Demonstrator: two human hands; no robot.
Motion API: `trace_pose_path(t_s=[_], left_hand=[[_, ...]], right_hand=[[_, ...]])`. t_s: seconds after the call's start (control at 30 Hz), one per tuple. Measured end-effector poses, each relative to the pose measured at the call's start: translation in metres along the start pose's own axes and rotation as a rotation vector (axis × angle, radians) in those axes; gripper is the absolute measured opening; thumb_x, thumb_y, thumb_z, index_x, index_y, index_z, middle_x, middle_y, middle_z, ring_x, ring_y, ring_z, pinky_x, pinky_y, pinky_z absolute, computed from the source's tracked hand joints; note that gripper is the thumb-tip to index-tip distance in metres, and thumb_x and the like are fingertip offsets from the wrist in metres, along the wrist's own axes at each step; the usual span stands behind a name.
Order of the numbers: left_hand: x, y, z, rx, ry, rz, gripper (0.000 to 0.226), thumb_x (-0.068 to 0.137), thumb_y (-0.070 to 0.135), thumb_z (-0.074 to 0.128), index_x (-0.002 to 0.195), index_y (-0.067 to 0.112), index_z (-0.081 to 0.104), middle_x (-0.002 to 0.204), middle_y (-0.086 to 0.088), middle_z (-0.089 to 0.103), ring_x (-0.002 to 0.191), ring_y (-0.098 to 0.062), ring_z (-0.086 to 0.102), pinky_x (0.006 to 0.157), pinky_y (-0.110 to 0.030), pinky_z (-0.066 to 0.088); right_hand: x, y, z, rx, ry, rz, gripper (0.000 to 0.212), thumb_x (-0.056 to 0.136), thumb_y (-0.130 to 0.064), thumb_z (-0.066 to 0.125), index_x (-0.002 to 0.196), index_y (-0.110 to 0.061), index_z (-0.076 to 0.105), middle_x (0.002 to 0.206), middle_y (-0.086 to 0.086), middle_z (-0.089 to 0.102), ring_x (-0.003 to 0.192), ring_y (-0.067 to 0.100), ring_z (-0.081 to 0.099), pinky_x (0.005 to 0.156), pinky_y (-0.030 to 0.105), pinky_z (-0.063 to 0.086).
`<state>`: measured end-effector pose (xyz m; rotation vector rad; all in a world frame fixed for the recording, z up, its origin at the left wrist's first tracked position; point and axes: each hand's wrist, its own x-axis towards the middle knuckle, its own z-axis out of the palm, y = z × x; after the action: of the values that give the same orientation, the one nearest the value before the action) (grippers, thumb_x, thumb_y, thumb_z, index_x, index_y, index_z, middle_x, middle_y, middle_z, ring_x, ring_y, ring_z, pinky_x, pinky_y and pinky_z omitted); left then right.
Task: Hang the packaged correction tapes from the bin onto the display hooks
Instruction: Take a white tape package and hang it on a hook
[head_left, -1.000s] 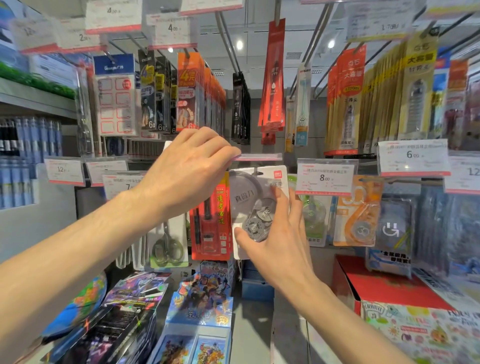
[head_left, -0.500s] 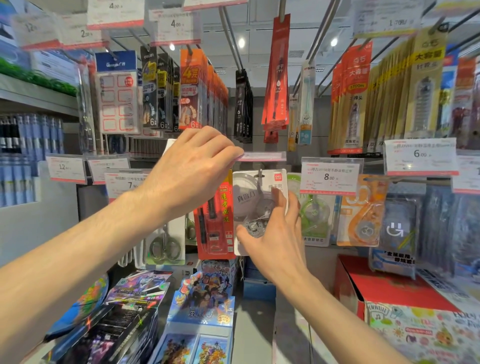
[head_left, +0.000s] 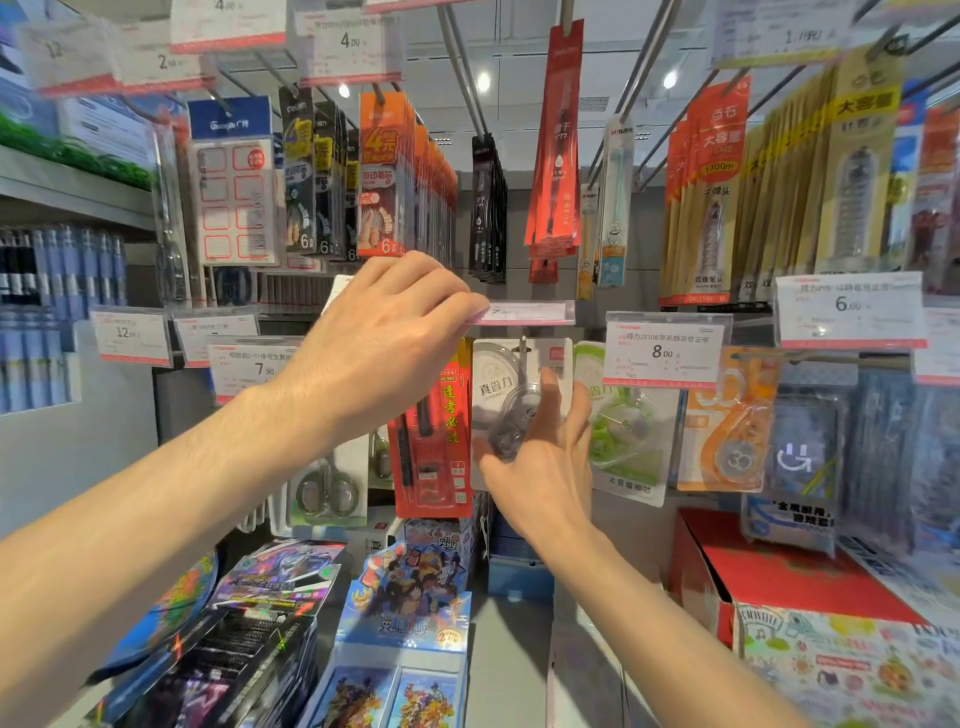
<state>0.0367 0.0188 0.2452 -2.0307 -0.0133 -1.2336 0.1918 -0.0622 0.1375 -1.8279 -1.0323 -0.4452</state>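
Note:
A grey-and-white packaged correction tape (head_left: 493, 384) hangs at the middle display hook (head_left: 522, 353), whose metal tip shows through the card's top hole. My right hand (head_left: 545, 462) grips the pack from below and in front, thumb at its lower left, fingers spread over the clear blister. My left hand (head_left: 384, 343) pinches the pink-edged price tag (head_left: 524, 313) at the hook's end and holds it tipped up flat above the pack. The bin is not in view.
Right of the pack hang a green correction tape (head_left: 623, 431) and an orange one (head_left: 727, 431) under an 8.00 tag (head_left: 665, 353). A red pen pack (head_left: 436, 441) hangs to its left. A red box (head_left: 779, 571) and comic-print boxes (head_left: 410, 587) stand below.
My right hand has pushed the pack a little farther back along the hook and shifted its fingers higher on the blister. My left hand still holds the tag up.

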Motion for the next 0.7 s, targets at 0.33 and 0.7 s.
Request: trace_pose_path(t_s=[0.33,0.7], left_hand=[[-0.001,0.0,0.001,0.002,0.008,0.004,0.025,0.105,0.016,0.052,0.126,0.007,0.064,0.117,-0.009,0.07,0.108,-0.033,0.061,0.087,-0.044,0.044],[-0.002,0.001,0.001,0.012,0.004,0.0,0.028,0.105,0.018,0.049,0.127,0.008,0.063,0.118,-0.009,0.07,0.108,-0.034,0.06,0.087,-0.045,0.044]], right_hand=[[-0.007,0.01,-0.023,-0.45,0.012,-0.295,0.052,0.089,-0.053,0.058,0.12,-0.012,0.063,0.162,0.014,-0.02,0.151,0.035,-0.002,0.107,0.056,0.033],[0.018,0.023,-0.009,-0.602,-0.027,-0.404,0.086,0.086,-0.049,0.063,0.153,-0.024,0.016,0.162,0.017,-0.002,0.149,0.033,-0.019,0.116,0.059,0.021]])
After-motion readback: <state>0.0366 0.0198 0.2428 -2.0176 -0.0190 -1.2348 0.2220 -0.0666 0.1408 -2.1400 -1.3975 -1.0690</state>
